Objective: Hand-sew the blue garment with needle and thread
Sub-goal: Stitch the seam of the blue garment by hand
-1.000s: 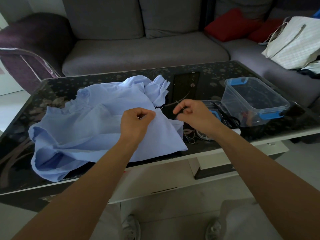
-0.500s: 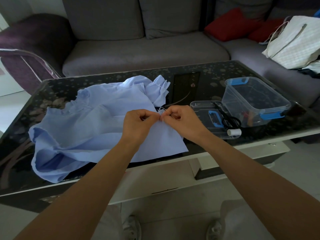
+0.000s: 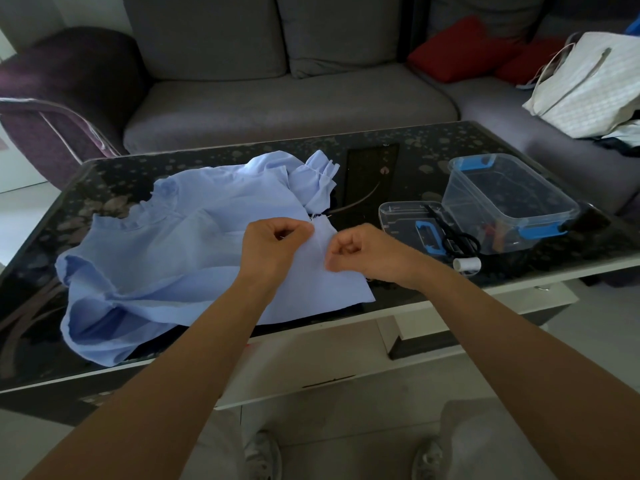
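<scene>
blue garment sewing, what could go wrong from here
The needle is too small to see, and the left hand and right hand pinch the blue garment close together, so a finger prick seems possible. The white spool lies on its side near the table edge; a tug might roll it off.

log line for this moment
left hand: pinches blue garment | right hand: curled at its edge, grip unclear | scissors: on lid

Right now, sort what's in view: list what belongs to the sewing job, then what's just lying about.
Job in hand: blue garment; left hand and right hand, both pinching it; white thread spool; scissors, lying on the clear lid. The needle is too small to make out.
Lying about: clear box; red cushions; white bag on the sofa.
</scene>
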